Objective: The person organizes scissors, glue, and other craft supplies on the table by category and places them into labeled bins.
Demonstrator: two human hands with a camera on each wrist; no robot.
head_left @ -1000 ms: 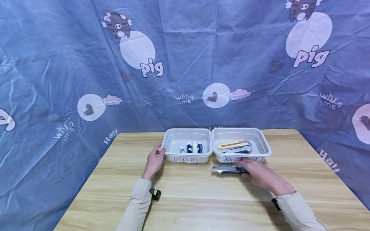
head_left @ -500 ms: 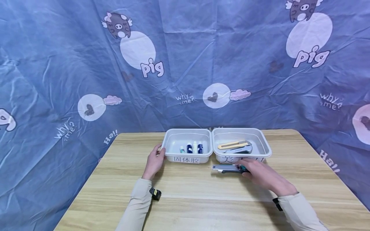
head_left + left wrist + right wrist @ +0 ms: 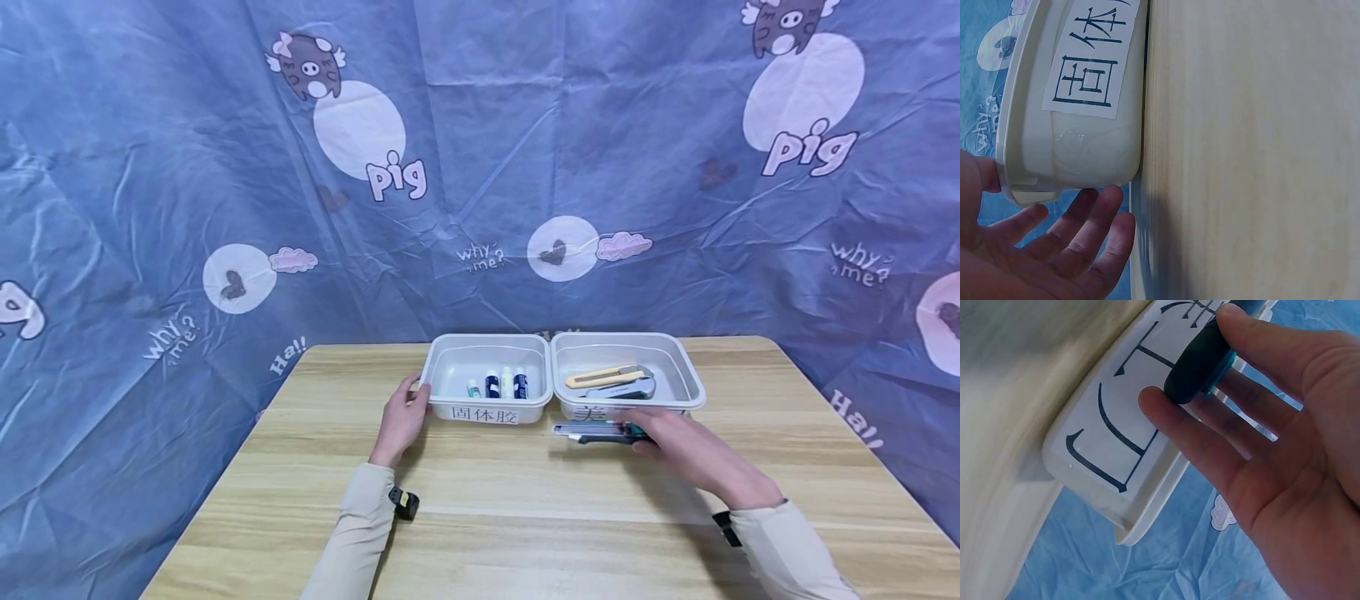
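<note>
In the head view my right hand (image 3: 686, 450) grips a utility knife (image 3: 597, 432) with a dark green handle, its metal blade end pointing left. It is held close in front of the right white plastic box (image 3: 693, 387). The right wrist view shows the thumb and fingers pinching the dark handle (image 3: 1200, 362) beside the box's label. At the left white plastic box (image 3: 433, 367), my left hand (image 3: 400, 422) holds the left corner. There the thumb is at the rim and the fingers (image 3: 1110, 200) are against the outer wall below it.
A yellow box cutter (image 3: 603, 377) and a grey one (image 3: 622, 389) lie inside the right box. Several glue sticks (image 3: 492, 385) are in the left box. Both boxes stand side by side on a wooden table (image 3: 480, 525), with a blue patterned cloth (image 3: 480, 167) behind.
My right hand has raised the utility knife slightly, bringing it a little nearer the right box's front. The left hand and both boxes stay put.
</note>
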